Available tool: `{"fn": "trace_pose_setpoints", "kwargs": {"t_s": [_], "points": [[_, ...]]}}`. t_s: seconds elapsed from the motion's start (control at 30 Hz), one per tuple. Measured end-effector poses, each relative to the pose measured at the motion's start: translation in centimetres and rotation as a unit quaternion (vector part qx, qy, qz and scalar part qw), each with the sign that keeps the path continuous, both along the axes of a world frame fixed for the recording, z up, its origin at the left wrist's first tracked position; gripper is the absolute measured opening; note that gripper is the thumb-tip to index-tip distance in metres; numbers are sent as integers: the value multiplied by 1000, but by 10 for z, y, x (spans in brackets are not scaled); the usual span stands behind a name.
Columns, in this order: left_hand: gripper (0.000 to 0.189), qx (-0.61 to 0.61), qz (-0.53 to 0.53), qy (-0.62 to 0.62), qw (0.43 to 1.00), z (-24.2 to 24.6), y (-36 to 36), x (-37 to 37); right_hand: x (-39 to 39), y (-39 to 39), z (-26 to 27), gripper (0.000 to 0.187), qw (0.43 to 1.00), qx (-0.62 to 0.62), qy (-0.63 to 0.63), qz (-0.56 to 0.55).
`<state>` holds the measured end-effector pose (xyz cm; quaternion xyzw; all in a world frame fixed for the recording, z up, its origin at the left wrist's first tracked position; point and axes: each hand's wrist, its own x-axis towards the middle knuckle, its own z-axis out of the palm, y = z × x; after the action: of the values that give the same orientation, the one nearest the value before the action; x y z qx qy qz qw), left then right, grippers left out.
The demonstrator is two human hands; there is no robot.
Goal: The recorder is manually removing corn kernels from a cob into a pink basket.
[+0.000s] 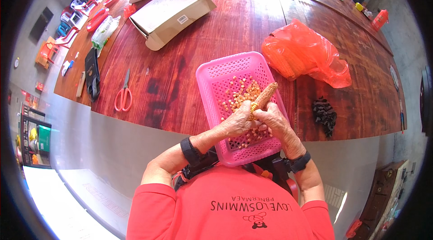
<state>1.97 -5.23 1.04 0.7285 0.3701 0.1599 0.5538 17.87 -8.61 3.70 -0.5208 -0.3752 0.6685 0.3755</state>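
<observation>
Both my hands hold one corn cob (267, 95) over a pink plastic basket (207, 86). My left hand (239, 120) grips the lower part from the left, and my right hand (274, 120) closes on it from the right. The cob's upper part is bare of kernels, while yellow kernels show between my fingers. Loose corn kernels (248, 95) lie in the basket, more of them below my hands. The basket reaches over the front edge of the wooden table. Behind it to the right lies a red plastic bag (304, 50) with orange-looking corn cobs showing through.
Scissors with red handles (123, 99) lie at the left, near a black pouch (92, 70). A cardboard box (172, 13) stands at the back left on the wooden table (169, 81). Crumpled dark cloth (324, 114) lies at the right, near the front edge.
</observation>
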Motion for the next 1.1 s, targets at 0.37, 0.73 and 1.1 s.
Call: {"fn": "trace_pose_setpoints", "kwargs": {"t_s": [0.37, 0.73, 1.1], "points": [[57, 1, 10, -6, 1000, -3, 0, -1, 4, 2, 0, 28, 999, -19, 21, 23], [56, 8, 1, -40, 999, -15, 0, 1, 5, 3, -7, 28, 999, 10, -31, 13], [56, -5, 1, -5, 1000, -8, -1, 2, 1, 1, 2, 26, 997, 15, -69, 14]]}}
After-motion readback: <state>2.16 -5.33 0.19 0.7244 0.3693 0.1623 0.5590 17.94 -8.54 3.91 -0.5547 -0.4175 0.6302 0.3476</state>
